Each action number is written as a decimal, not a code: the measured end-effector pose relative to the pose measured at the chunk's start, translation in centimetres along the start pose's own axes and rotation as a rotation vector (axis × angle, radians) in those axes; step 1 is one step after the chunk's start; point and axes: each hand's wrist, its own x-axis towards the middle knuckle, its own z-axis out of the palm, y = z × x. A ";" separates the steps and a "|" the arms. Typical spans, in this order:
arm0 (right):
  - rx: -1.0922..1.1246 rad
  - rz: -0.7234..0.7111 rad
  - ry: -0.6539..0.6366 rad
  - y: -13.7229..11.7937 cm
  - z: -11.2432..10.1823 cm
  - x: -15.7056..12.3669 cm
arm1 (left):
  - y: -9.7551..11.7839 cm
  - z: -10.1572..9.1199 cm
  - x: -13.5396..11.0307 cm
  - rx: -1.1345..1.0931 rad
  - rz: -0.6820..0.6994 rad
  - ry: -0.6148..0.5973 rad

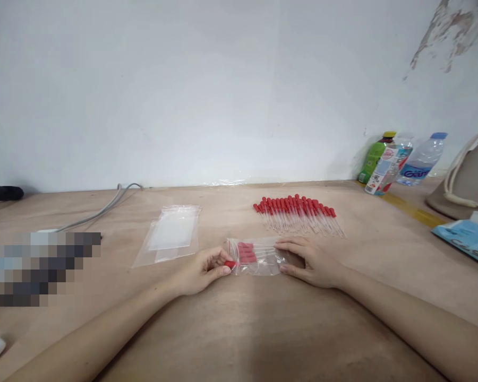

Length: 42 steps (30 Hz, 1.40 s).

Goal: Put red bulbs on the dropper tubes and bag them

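A small clear plastic bag [258, 258] lies on the wooden table [239, 329] with several red-bulbed droppers inside. My left hand [203, 270] pinches the red bulb of a dropper [230, 263] at the bag's left opening. My right hand [308, 261] holds the bag's right end, fingers curled around it. Behind the bag a row of several red-bulbed glass droppers [298, 213] lies side by side.
A stack of empty clear bags [169, 239] lies to the left. A grey cable [99, 212] runs toward the wall. At the back right stand three bottles [398, 159], a beige bag [468, 180] and a blue packet [468, 239].
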 end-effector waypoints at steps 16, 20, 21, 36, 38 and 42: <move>0.011 -0.027 -0.031 0.1 -0.3 0.0 | 0.5 -0.3 0.1 0.096 0.009 -0.033; -0.002 -0.012 -0.028 0.0 -0.3 -0.1 | -0.6 0.6 0.8 0.043 -0.078 0.102; -0.004 -0.012 -0.030 0.1 -0.3 -0.1 | -0.8 0.8 1.0 0.062 -0.086 0.141; 0.005 -0.029 -0.008 -0.1 -0.1 -0.1 | -1.4 1.3 1.4 0.285 -0.033 0.255; -0.004 -0.040 0.001 -0.3 0.0 -0.1 | -1.4 1.2 1.4 0.281 -0.022 0.252; -0.019 -0.057 0.030 -0.8 0.0 -0.1 | -0.6 0.5 1.4 0.170 -0.071 0.222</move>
